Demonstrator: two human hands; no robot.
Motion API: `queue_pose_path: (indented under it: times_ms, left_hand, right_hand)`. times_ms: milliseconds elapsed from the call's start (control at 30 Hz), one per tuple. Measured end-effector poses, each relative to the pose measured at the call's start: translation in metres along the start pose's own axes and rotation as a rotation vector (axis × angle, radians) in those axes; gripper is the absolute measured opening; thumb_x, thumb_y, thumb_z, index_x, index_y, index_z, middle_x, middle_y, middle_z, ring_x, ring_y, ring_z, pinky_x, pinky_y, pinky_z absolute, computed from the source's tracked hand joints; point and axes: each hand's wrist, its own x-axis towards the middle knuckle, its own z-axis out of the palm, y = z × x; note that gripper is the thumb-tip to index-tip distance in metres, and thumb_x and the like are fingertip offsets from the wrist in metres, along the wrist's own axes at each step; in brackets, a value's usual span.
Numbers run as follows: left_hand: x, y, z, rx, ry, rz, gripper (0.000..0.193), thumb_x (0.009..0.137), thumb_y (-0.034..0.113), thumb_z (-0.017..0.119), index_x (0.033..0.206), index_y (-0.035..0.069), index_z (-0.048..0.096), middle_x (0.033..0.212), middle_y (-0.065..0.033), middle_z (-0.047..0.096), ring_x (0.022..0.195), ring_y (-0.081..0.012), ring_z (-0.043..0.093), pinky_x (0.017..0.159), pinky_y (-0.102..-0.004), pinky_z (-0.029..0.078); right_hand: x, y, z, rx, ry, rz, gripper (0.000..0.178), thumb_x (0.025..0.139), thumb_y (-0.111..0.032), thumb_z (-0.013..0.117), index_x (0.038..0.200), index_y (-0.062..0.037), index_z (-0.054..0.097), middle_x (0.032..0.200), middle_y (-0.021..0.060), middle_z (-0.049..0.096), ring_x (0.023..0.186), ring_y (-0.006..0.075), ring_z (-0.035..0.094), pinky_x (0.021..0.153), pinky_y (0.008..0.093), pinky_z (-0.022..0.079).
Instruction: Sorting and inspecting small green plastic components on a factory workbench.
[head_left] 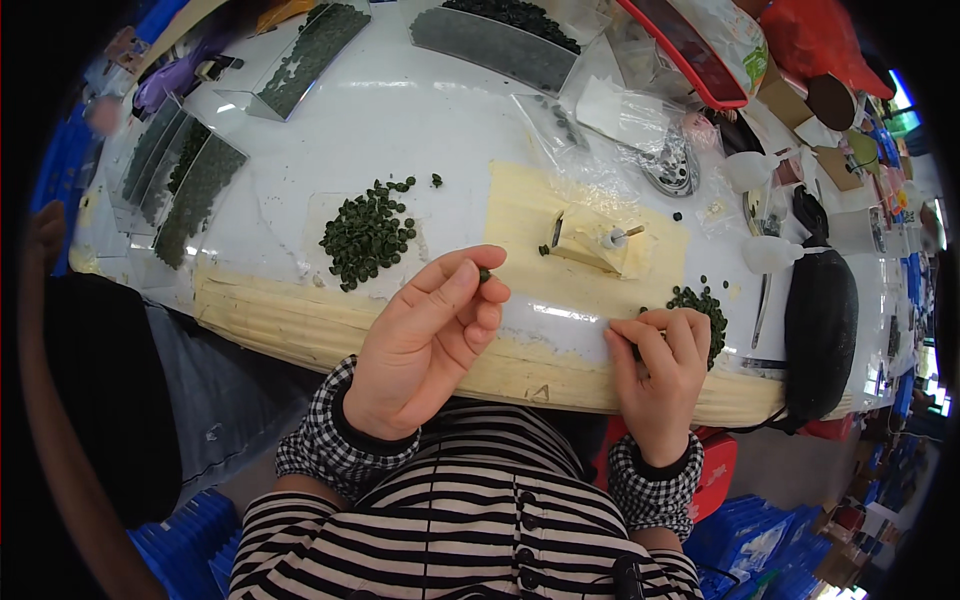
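Observation:
My left hand [425, 340] is closed, with a small dark green round piece [485, 275] pinched between thumb and forefinger above the table's near edge. My right hand [662, 370] rests at the side of a small pile of dark green round pieces [716, 322], fingers bent down toward the thumb; what they grip is mostly hidden. A larger pile of such pieces [365, 240] lies beyond my left hand. Between and beyond my hands sits a small block wrapped in cream tape [595, 247], with a pin sticking up from it. A loose piece lies beside the block.
Clear bins of dark green pieces [495, 47] stand at the back and left. Plastic bags, a red-edged tray [735, 103], white squeeze bottles [770, 254] and a black pouch [822, 330] crowd the right. Cream tape [290, 315] covers the front edge. Another person sits at left.

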Motion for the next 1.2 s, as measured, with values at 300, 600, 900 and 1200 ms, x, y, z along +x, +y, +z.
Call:
queue_pose_path:
  times_ms: [300,600,900,1200]
  left_hand:
    - [0.005,-0.014,0.003,0.06,0.006,-0.089,0.026,0.1,0.016,0.051,0.12,0.001,0.056,0.096,-0.0056,0.065,0.079,-0.0061,0.059,0.073,-0.018,0.05]
    - [0.006,-0.023,0.009,0.303,-0.02,-0.118,0.024,0.1,0.021,0.052,0.105,-0.001,0.062,0.062,0.0052,0.042,0.057,-0.0044,0.035,0.053,-0.0208,0.029]
    - [0.0,-0.024,0.012,0.611,-0.074,0.025,0.021,0.097,0.012,0.057,0.106,-0.005,0.068,0.084,-0.0017,0.066,0.074,0.0005,0.053,0.069,-0.0148,0.045]
    - [0.003,-0.036,0.008,0.965,-0.106,0.416,0.02,0.084,0.001,0.071,0.103,0.004,0.072,0.065,0.0062,0.043,0.053,-0.0007,0.031,0.049,-0.0188,0.025]
  right_hand:
    - [0.0,-0.006,-0.002,0.047,0.008,-0.04,0.024,0.068,-0.001,0.076,0.092,-0.0065,0.071,0.082,0.0041,0.06,0.082,0.0248,0.052,0.072,0.0359,0.043]
    - [0.021,-0.036,-0.005,0.242,0.195,-0.174,0.033,0.062,0.002,0.078,0.094,-0.0078,0.072,0.078,0.0016,0.06,0.074,0.0232,0.052,0.066,0.0331,0.045]
    - [0.028,-0.04,-0.002,0.271,0.124,-0.213,0.02,0.067,0.0,0.075,0.084,-0.0052,0.065,0.078,0.0055,0.057,0.074,0.0247,0.053,0.065,0.0338,0.044]
    - [0.021,-0.034,-0.001,0.344,0.114,-0.116,0.017,0.075,0.002,0.068,0.087,-0.0043,0.058,0.081,0.0085,0.056,0.075,0.0273,0.05,0.066,0.0356,0.04]
